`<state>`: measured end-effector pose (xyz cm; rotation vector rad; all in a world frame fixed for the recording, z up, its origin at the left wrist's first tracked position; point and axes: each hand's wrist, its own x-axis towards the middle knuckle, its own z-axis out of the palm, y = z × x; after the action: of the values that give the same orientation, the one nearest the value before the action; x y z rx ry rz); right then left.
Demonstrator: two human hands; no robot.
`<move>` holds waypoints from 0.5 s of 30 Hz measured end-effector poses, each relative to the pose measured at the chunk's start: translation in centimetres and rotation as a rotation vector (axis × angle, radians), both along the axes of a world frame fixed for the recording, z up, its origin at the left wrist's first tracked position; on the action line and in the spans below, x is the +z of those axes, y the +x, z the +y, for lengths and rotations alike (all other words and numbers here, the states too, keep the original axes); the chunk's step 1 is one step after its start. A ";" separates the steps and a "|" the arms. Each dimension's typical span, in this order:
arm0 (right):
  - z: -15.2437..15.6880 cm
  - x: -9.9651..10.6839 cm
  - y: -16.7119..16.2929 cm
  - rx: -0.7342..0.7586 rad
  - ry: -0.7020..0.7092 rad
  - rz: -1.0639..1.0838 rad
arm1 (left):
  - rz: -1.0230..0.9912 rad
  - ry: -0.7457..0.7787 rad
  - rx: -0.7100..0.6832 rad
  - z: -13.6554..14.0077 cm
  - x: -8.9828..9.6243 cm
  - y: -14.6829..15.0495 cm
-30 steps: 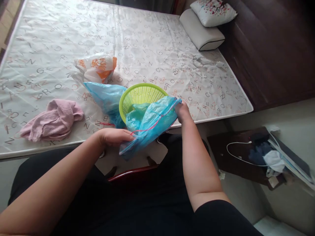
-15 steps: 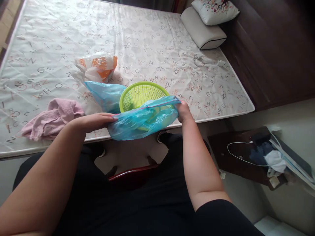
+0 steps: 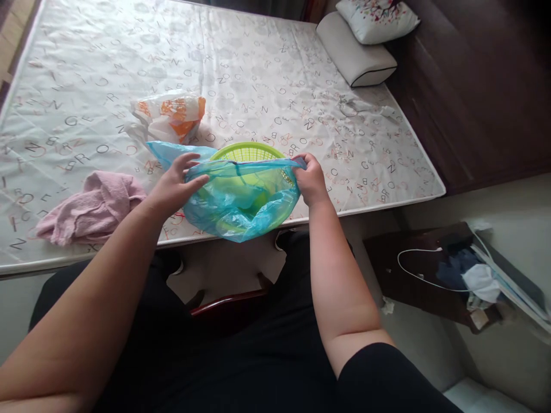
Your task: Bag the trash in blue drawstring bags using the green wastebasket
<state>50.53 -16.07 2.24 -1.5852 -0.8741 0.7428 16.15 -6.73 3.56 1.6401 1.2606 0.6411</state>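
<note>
A thin, see-through blue plastic bag is drawn over the near side of a green plastic colander, whose far rim shows above it. My right hand grips the bag's top edge at its right corner. At the opposite corner, my left hand has its thumb and fingers spread beside the bag's edge. Part of another blue plastic bag lies behind my left hand and the colander. A crumpled pink towel rests to the left of my left hand.
The lettered mattress bears everything; its front edge runs near my lap. A white and orange plastic bag lies behind the colander. Pillows are at the far right. A dark low stand with cable and cloths is lower right.
The blue bag's top edge has come up over the colander, covering more of it. My left hand has moved up and right and its fingers have spread; my right hand has shifted slightly left.
</note>
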 end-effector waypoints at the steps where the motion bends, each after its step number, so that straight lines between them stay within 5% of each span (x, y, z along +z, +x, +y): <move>1: 0.1 0.4 -0.2 0.020 -0.005 -0.006 | 0.077 0.066 -0.035 -0.2 -0.2 0.2; 8: 0.3 2.6 -1.3 0.161 -0.082 0.073 | 0.353 0.205 0.127 -0.9 0.6 0.6; 15: 1.8 2.2 -3.2 0.194 -0.090 0.162 | 0.150 0.183 0.208 -0.3 1.9 -1.1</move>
<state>47.36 -14.30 4.46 -1.5081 -0.8933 1.0466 15.03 -7.05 5.43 1.7459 1.5339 0.7916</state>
